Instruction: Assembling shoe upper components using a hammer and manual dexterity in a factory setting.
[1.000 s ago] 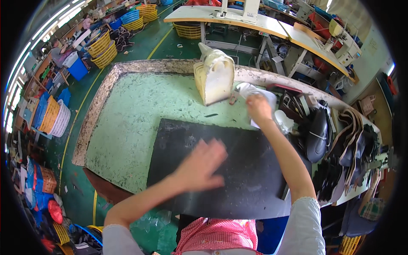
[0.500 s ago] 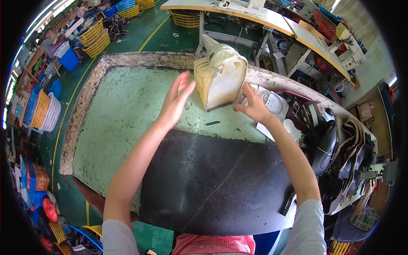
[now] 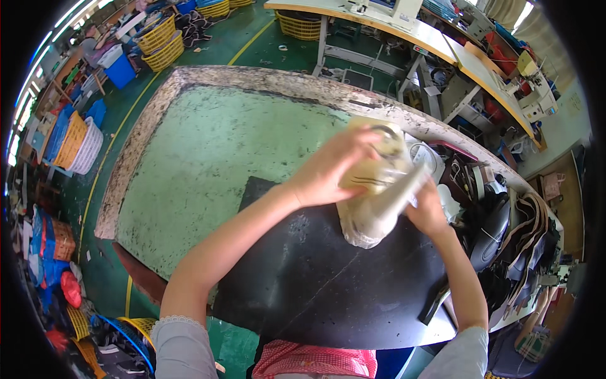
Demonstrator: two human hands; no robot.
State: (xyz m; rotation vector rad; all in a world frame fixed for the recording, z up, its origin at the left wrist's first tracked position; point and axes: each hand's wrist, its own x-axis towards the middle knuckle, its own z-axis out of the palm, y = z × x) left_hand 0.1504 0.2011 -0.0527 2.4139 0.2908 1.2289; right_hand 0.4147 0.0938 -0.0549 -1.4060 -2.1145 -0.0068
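A cream-coloured, stained container [image 3: 372, 174] with a tapering spout is tipped over above the near part of the bench, blurred by motion. My left hand [image 3: 331, 165] grips its left side, thumb below and fingers above. At the spout's end is my right hand [image 3: 428, 211], closed around that side, its fingers partly hidden behind the spout. Beneath lies a large black sheet [image 3: 328, 284], creased and scuffed, covering the near part of the green bench top [image 3: 208, 139].
A worn raised rim [image 3: 252, 77] borders the bench. To the right sit a roll of white tape [image 3: 424, 153], a black rounded object [image 3: 491, 234] and stacked curved strips [image 3: 530, 221]. Beyond stands a sewing table [image 3: 379, 28]. Yellow baskets [image 3: 163, 54] are at the far left; another person's arm [image 3: 541, 309] shows lower right.
My hands, apart from the standing container before, have closed on it. It has come nearer and to the right and tipped over, its spout now pointing right.
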